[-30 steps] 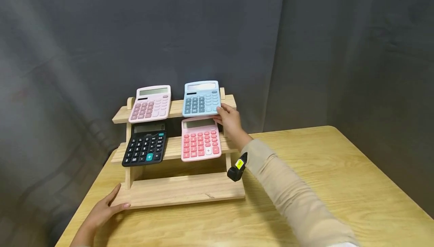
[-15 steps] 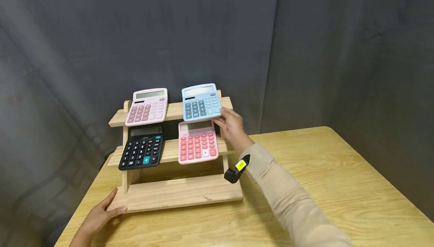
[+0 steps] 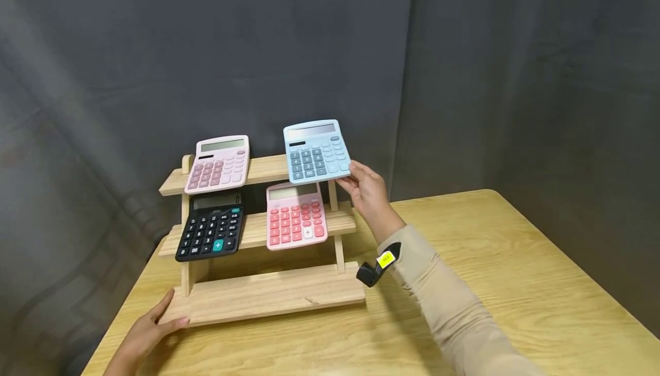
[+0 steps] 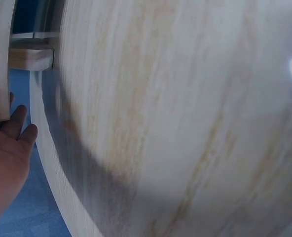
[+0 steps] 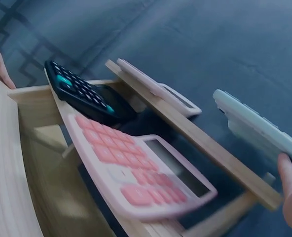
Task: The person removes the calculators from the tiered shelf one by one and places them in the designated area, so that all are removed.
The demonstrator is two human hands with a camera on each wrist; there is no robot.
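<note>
"What's in the right hand (image 3: 368, 195)?"

"The blue calculator (image 3: 317, 151), pinched at its lower right corner; the fingertips beneath are hidden. It covers the right end of the top shelf (image 3: 267, 169), though the right wrist view shows a gap between them."

"And the left hand (image 3: 141, 336)?"

"Holding the bottom left end of the rack (image 3: 268, 296). Its own wrist view cuts off nearly all the thumb."

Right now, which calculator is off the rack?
The blue one, held up by the right hand; the black one, coral-keyed one and mauve-keyed one rest on the rack.
</note>
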